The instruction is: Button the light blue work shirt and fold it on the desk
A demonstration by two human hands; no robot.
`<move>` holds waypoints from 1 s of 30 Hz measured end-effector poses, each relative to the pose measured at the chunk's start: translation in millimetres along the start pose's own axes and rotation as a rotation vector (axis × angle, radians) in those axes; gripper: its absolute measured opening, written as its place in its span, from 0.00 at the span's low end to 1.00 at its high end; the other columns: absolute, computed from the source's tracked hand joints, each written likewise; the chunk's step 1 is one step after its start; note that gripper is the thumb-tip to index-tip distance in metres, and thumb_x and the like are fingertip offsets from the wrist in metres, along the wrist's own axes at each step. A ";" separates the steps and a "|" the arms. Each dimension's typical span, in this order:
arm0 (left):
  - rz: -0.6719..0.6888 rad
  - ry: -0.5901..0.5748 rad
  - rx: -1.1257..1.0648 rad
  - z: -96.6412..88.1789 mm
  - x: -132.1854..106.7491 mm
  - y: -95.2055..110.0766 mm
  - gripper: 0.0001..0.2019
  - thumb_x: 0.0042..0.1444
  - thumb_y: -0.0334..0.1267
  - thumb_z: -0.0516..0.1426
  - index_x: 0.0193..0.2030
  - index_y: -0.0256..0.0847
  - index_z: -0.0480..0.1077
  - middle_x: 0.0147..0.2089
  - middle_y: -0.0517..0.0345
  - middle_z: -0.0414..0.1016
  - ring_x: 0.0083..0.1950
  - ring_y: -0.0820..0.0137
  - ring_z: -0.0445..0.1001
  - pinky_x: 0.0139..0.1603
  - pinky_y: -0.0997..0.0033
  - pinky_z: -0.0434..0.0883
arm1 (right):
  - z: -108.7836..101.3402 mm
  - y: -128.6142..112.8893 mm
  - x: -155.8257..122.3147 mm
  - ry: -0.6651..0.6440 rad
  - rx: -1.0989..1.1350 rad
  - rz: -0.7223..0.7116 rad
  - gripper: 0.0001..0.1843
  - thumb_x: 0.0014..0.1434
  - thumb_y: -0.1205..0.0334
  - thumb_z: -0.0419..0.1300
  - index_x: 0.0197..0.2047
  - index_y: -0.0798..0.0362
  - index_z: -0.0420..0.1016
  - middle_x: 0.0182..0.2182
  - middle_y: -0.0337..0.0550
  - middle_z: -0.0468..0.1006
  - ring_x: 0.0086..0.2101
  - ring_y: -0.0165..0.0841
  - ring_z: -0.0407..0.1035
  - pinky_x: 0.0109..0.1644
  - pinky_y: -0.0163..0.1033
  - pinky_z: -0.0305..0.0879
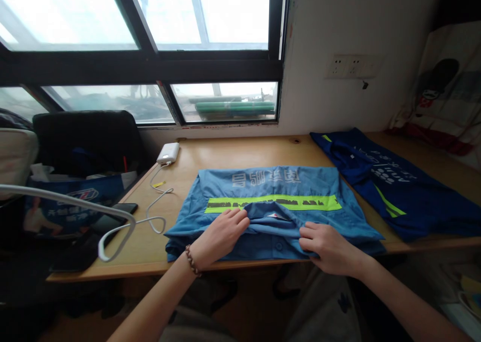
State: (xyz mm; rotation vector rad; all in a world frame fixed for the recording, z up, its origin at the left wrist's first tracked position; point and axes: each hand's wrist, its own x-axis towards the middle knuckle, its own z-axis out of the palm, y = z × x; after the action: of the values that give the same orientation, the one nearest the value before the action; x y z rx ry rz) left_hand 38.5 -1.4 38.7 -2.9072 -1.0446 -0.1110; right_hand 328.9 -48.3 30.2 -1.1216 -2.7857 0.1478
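Observation:
A light blue work shirt with a yellow-green reflective stripe and grey lettering lies folded on the wooden desk. My left hand rests on its near edge left of the collar, fingers curled onto the cloth. A bead bracelet is on that wrist. My right hand lies on the near edge right of the collar, fingers bent and pressed on the fabric.
A dark blue shirt lies at the desk's right end. A white power bank with a white cable sits at the back left. A phone, a white hanger and a dark bag are on the left. Window behind.

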 end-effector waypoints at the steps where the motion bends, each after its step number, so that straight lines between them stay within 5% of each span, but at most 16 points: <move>1: 0.020 0.004 -0.019 1.4 -3.5 3.6 0.17 0.49 0.23 0.48 0.45 0.40 0.64 0.47 0.52 0.64 0.47 0.66 0.63 0.48 0.65 0.61 | -2.4 -2.1 -1.4 -0.021 0.084 0.017 0.07 0.47 0.63 0.60 0.30 0.51 0.66 0.30 0.38 0.69 0.33 0.33 0.61 0.34 0.36 0.57; 4: 0.087 0.018 -0.105 1.3 -14.0 13.9 0.29 0.48 0.22 0.47 0.57 0.48 0.55 0.55 0.52 0.58 0.51 0.66 0.62 0.50 0.65 0.62 | -13.7 -5.2 -4.0 0.072 0.214 0.128 0.19 0.46 0.51 0.61 0.40 0.51 0.68 0.39 0.43 0.70 0.39 0.36 0.62 0.42 0.40 0.60; 7: 0.105 0.046 -0.154 -3.6 -16.7 18.4 0.28 0.51 0.31 0.50 0.60 0.50 0.52 0.58 0.52 0.58 0.53 0.63 0.61 0.53 0.60 0.60 | -16.5 -4.6 0.3 0.229 0.162 0.187 0.23 0.52 0.51 0.57 0.49 0.51 0.65 0.50 0.48 0.65 0.51 0.41 0.56 0.54 0.47 0.55; 13: -0.014 0.055 -0.089 17.2 -1.7 4.9 0.33 0.54 0.53 0.47 0.64 0.44 0.42 0.65 0.51 0.45 0.64 0.59 0.45 0.60 0.54 0.48 | 23.0 8.5 20.2 0.119 0.102 0.209 0.36 0.56 0.46 0.49 0.62 0.57 0.47 0.60 0.53 0.50 0.59 0.41 0.44 0.59 0.50 0.48; 17: -0.128 0.012 -0.068 41.8 2.7 -3.4 0.35 0.54 0.57 0.42 0.64 0.43 0.39 0.65 0.51 0.44 0.65 0.63 0.44 0.60 0.56 0.49 | 38.1 15.7 24.6 0.066 0.121 0.250 0.38 0.56 0.43 0.46 0.63 0.56 0.44 0.61 0.53 0.46 0.59 0.41 0.43 0.60 0.50 0.47; 21: -0.163 0.023 -0.036 43.9 -0.4 -2.8 0.34 0.54 0.57 0.43 0.64 0.46 0.38 0.65 0.54 0.45 0.65 0.62 0.44 0.59 0.56 0.49 | 32.2 14.2 19.7 0.074 0.117 0.257 0.37 0.57 0.44 0.45 0.63 0.53 0.42 0.62 0.50 0.46 0.59 0.40 0.43 0.60 0.50 0.47; 25: -0.293 0.059 0.002 43.1 -25.5 -9.5 0.30 0.55 0.54 0.44 0.63 0.50 0.42 0.64 0.57 0.48 0.64 0.60 0.46 0.60 0.52 0.47 | 31.1 27.0 -11.4 0.175 0.030 0.412 0.33 0.59 0.48 0.44 0.63 0.51 0.42 0.61 0.46 0.49 0.60 0.40 0.42 0.59 0.53 0.46; 30: -0.587 0.189 0.011 56.6 -77.1 -17.5 0.23 0.58 0.44 0.43 0.61 0.49 0.51 0.63 0.59 0.52 0.64 0.61 0.48 0.61 0.56 0.48 | 53.6 59.9 -83.0 0.342 -0.069 0.721 0.27 0.60 0.52 0.43 0.61 0.51 0.51 0.58 0.46 0.56 0.58 0.44 0.46 0.57 0.57 0.49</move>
State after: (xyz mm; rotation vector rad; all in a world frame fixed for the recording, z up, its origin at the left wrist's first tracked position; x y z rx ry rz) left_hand -29.0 -32.7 -23.9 -2.4204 -1.8008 -0.3875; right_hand 420.3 -65.2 -38.4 -1.9082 -2.0030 -0.0686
